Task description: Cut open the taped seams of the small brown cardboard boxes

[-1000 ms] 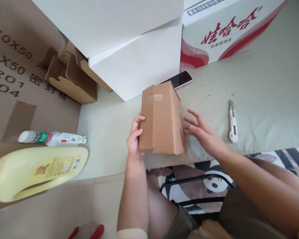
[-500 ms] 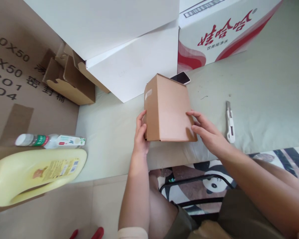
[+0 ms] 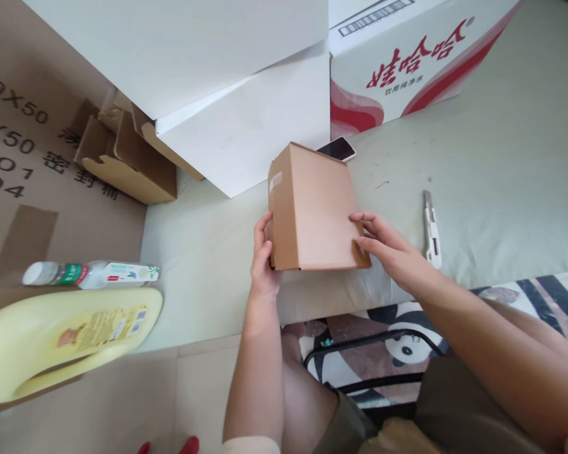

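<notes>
A brown cardboard box (image 3: pixel 321 208) stands between my two hands near the front edge of the pale green cloth surface. On its left face is a strip of clear tape. My left hand (image 3: pixel 263 261) grips the lower left side, its fingers partly hidden behind the box. My right hand (image 3: pixel 382 243) holds the lower right side, fingertips and thumb touching the front face and edge. A white box cutter (image 3: pixel 432 233) with its blade out lies to the right of my right hand. Behind the box, a phone (image 3: pixel 339 149) is partly covered.
White boxes (image 3: pixel 246 132) stand behind, beside a red-and-white carton (image 3: pixel 397 75). At left are a small open cardboard box (image 3: pixel 137 167), a clear bottle (image 3: pixel 94 274), a yellow jug (image 3: pixel 89 321) and a large printed carton (image 3: pixel 28 233). A black metal frame (image 3: pixel 373 337) is below.
The view has shifted slightly, so the scene sits a little further left. Both hands keep their hold on the box, with no clear movement of it.
</notes>
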A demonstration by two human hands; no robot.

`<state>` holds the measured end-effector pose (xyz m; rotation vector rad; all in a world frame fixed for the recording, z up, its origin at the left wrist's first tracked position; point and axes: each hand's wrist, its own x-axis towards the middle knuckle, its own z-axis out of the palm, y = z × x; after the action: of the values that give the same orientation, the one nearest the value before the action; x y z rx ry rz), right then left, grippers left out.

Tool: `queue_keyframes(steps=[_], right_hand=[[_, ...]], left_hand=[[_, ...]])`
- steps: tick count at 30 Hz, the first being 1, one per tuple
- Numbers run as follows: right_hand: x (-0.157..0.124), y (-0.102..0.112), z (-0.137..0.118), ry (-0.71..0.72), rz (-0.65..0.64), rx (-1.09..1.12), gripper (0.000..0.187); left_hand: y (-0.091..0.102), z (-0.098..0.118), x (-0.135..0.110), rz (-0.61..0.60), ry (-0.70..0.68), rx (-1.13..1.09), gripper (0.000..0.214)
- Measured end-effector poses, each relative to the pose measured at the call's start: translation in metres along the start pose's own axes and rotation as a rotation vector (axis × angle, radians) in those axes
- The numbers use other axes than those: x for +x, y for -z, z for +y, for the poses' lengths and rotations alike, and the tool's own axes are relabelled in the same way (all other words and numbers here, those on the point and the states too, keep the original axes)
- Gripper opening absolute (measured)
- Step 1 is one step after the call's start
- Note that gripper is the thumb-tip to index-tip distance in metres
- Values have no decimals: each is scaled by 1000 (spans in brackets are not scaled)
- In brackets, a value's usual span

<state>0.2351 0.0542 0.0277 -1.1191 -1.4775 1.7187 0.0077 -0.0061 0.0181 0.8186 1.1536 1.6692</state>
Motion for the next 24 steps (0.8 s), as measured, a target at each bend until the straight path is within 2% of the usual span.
queue_keyframes(steps=[7,24], right_hand=[[0,-3,-2,-11,1,7,36],[0,-1,0,-10,-13,-13,35]], left_hand=[[-1,1,0,-11,10,-35,57],[-7,8,-2,46,11,-30,52]])
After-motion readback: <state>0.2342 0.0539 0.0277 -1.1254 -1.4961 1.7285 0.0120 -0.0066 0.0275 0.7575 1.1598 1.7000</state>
